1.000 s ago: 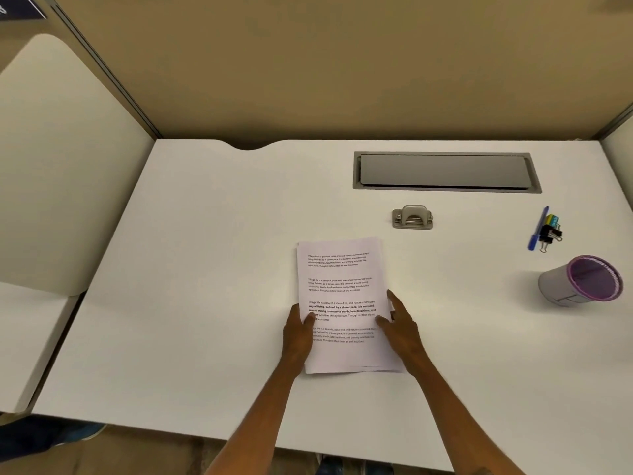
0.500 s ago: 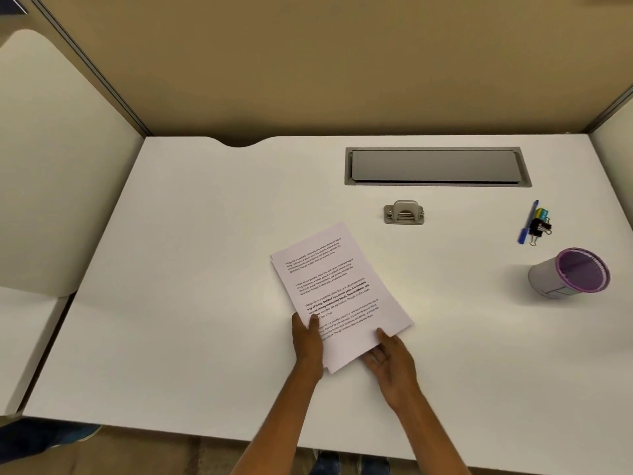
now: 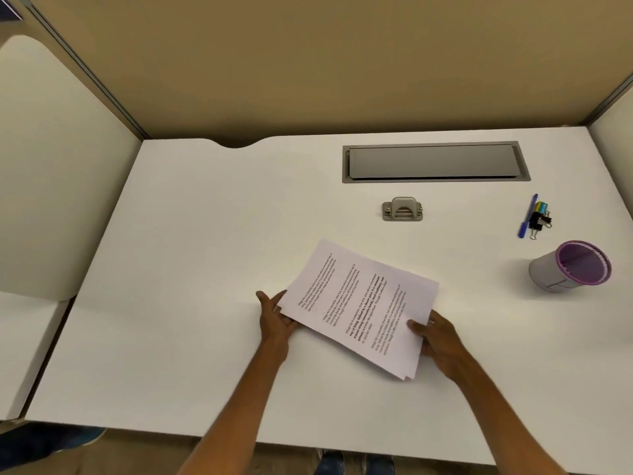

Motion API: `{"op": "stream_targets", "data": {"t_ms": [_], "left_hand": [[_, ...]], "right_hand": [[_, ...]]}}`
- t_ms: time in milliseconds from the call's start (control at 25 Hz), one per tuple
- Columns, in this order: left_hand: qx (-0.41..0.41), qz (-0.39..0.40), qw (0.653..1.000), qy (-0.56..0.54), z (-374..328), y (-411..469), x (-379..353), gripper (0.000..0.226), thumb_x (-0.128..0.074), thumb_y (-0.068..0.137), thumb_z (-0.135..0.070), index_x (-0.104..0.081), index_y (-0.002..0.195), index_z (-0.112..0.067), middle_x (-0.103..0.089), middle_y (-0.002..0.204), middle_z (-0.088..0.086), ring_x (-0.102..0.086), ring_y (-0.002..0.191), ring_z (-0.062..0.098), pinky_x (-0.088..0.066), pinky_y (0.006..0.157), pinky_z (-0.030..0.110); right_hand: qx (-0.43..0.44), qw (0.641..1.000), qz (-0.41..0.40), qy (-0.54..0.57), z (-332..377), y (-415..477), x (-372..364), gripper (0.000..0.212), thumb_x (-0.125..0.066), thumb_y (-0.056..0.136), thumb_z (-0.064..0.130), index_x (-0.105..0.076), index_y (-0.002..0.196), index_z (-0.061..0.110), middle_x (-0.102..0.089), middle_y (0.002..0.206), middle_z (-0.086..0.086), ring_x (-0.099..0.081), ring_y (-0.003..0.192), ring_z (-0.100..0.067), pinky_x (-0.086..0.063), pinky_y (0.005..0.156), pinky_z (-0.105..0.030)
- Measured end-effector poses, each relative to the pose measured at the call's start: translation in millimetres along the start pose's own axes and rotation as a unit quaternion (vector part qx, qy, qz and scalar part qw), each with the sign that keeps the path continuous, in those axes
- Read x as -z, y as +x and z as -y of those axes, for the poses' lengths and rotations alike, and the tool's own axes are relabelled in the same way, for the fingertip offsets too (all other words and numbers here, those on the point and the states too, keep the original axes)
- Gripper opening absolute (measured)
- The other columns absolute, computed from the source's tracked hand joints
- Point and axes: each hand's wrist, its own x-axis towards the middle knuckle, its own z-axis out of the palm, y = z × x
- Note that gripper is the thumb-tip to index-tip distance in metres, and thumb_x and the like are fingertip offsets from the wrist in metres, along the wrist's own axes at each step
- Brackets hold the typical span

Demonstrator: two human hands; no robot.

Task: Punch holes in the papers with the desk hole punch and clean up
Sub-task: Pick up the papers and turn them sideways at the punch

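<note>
Near the front edge of the white desk [image 3: 178, 269], towards its middle, the left hand [image 3: 275, 318] grips the left corner of a thin stack of printed papers [image 3: 359, 306], thumb on top and fingers curled beneath. The stack is turned well askew to the desk edges, so that its lines of text run diagonally; the sheets are slightly fanned at the corner nearest the front edge. Whether the stack lies flat on the desk or is lifted just clear of it cannot be told. At the stack's right side, the right hand [image 3: 442, 341] pinches the sheets, thumb pressed onto the printed face and fingers hidden behind the paper. Both forearms enter from the front edge.

Beyond the papers, towards the back edge and apart from the stack, a grey metal desk hole punch [image 3: 402, 210] sits upright, untouched. Behind it, a grey rectangular cable hatch [image 3: 435, 162] is set flush into the desk close to the back edge. Near the right edge, a blue pen [image 3: 527, 216] lies beside a small cluster of binder clips [image 3: 541, 217], black ones together with coloured ones. Closer to the front along the same edge, a purple-rimmed mesh pen cup [image 3: 570, 267] lies tipped on its side, its mouth facing right.
</note>
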Motion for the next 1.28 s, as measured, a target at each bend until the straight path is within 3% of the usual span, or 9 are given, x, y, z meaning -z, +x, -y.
{"op": "stream_targets", "data": {"t_ms": [80, 200, 320, 440, 600, 760, 920, 1080, 1280], "left_hand": [[0.026, 0.032, 0.997, 0.069, -15, 9, 4, 0.068, -0.029, 0.094, -0.069, -0.064, 0.114, -0.013, -0.07, 0.107, 0.005, -0.066, 0.097, 0.025, -0.052, 0.085, 0.043], [0.045, 0.091, 0.96, 0.261, -21, 9, 3, 0.053, -0.041, 0.097, -0.057, -0.066, 0.114, -0.014, -0.072, 0.105, 0.006, -0.067, 0.09, 0.022, -0.054, 0.076, 0.036], [-0.003, 0.125, 0.914, 0.387, -13, 7, -1, 0.026, -0.052, 0.1, -0.032, -0.064, 0.114, -0.013, -0.07, 0.116, 0.013, -0.068, 0.098, 0.025, -0.053, 0.088, 0.04], [-0.066, 0.116, 0.888, 0.44, -1, 3, -8, 0.023, -0.049, 0.099, -0.01, -0.058, 0.119, -0.007, -0.066, 0.122, 0.015, -0.063, 0.112, 0.032, -0.049, 0.099, 0.046], [-0.081, 0.073, 0.883, 0.456, 12, -3, -15, 0.027, -0.046, 0.095, -0.008, -0.055, 0.121, -0.011, -0.063, 0.122, 0.01, -0.06, 0.111, 0.028, -0.049, 0.099, 0.046], [-0.127, 0.038, 0.871, 0.473, 16, -12, -21, 0.03, -0.049, 0.098, -0.02, -0.052, 0.128, -0.019, -0.065, 0.124, 0.004, -0.061, 0.104, 0.022, -0.049, 0.09, 0.037], [-0.146, 0.059, 0.872, 0.464, 20, -16, -20, 0.055, -0.051, 0.096, -0.009, -0.039, 0.147, -0.027, -0.06, 0.135, 0.001, -0.06, 0.112, 0.019, -0.049, 0.101, 0.039], [-0.139, 0.054, 0.863, 0.483, 20, -12, -19, 0.06, -0.052, 0.098, -0.016, -0.029, 0.153, -0.025, -0.052, 0.144, 0.002, -0.055, 0.126, 0.023, -0.043, 0.109, 0.041], [-0.173, 0.007, 0.884, 0.434, 18, -10, -28, 0.041, -0.053, 0.097, -0.009, -0.054, 0.137, -0.019, -0.063, 0.13, 0.006, -0.058, 0.103, 0.016, -0.046, 0.09, 0.027]], "right_hand": [[-0.005, 0.999, 0.026, -0.033, 15, 6, 18, 0.042, -0.064, 0.089, 0.0, -0.058, 0.129, 0.009, -0.069, 0.123, -0.017, -0.068, 0.104, -0.035, -0.055, 0.089, -0.054], [-0.017, 0.994, 0.074, -0.079, 30, 8, 31, 0.039, -0.064, 0.091, 0.003, -0.058, 0.129, 0.01, -0.071, 0.119, -0.013, -0.07, 0.105, -0.033, -0.059, 0.083, -0.049], [-0.006, 0.993, 0.075, -0.096, 34, 6, 31, 0.035, -0.062, 0.092, 0.005, -0.06, 0.126, 0.016, -0.072, 0.117, -0.012, -0.069, 0.106, -0.037, -0.057, 0.087, -0.055], [0.02, 0.996, 0.027, -0.082, 29, 5, 23, 0.031, -0.062, 0.093, 0.01, -0.06, 0.123, 0.016, -0.072, 0.116, -0.011, -0.069, 0.105, -0.037, -0.055, 0.09, -0.057], [0.046, 0.995, -0.026, -0.09, 23, 7, 16, 0.029, -0.059, 0.095, 0.008, -0.056, 0.124, 0.011, -0.068, 0.12, -0.013, -0.067, 0.105, -0.036, -0.056, 0.089, -0.051], [0.066, 0.988, -0.06, -0.125, 24, 9, 11, 0.032, -0.059, 0.095, 0.011, -0.052, 0.126, 0.011, -0.065, 0.124, -0.013, -0.066, 0.104, -0.033, -0.055, 0.09, -0.05], [0.097, 0.978, -0.092, -0.163, 21, 9, 6, 0.039, -0.06, 0.094, 0.016, -0.049, 0.131, 0.017, -0.062, 0.13, -0.01, -0.065, 0.106, -0.031, -0.054, 0.092, -0.05], [0.119, 0.962, -0.122, -0.214, 22, 8, 0, 0.049, -0.054, 0.099, 0.022, -0.04, 0.146, 0.025, -0.059, 0.136, -0.006, -0.061, 0.115, -0.031, -0.05, 0.1, -0.05], [0.139, 0.947, -0.19, -0.22, 26, 11, -4, 0.046, -0.05, 0.099, 0.016, -0.047, 0.145, 0.018, -0.058, 0.139, -0.011, -0.057, 0.12, -0.03, -0.045, 0.107, -0.047]]}}
